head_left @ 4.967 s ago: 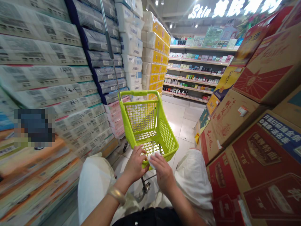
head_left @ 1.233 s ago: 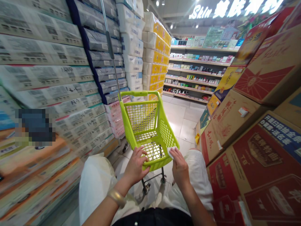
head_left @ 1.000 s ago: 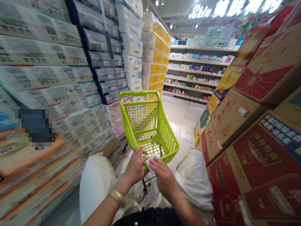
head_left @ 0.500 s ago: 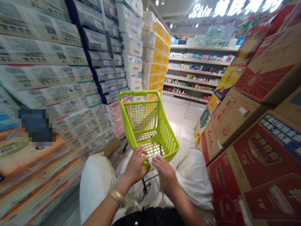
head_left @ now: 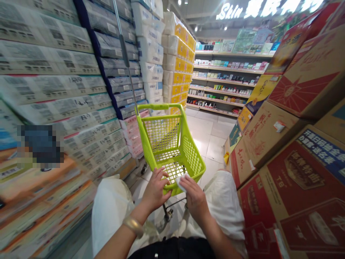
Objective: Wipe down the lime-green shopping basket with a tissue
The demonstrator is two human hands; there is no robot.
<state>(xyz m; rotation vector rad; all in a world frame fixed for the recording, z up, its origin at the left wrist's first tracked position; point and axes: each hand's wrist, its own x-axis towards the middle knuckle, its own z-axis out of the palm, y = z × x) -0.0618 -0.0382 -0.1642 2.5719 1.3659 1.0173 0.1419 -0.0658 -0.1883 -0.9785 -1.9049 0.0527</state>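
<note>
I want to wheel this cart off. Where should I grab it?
The handle at the cart's far end, approached from beyond it: a raised bar spanning the width. The left hand and the right hand's cloth occupy the low near rim.

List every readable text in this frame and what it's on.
"Skin": lit white sign overhead; Chinese characters follow it.
"T8": seemingly, on the red carton, lower right.
Blue label on that carton: Chinese characters, too small to be sure.
Tissue packs, left: print blurred.
Shelf products: too small.
Green shopping cart, white wipe: no text.
</note>
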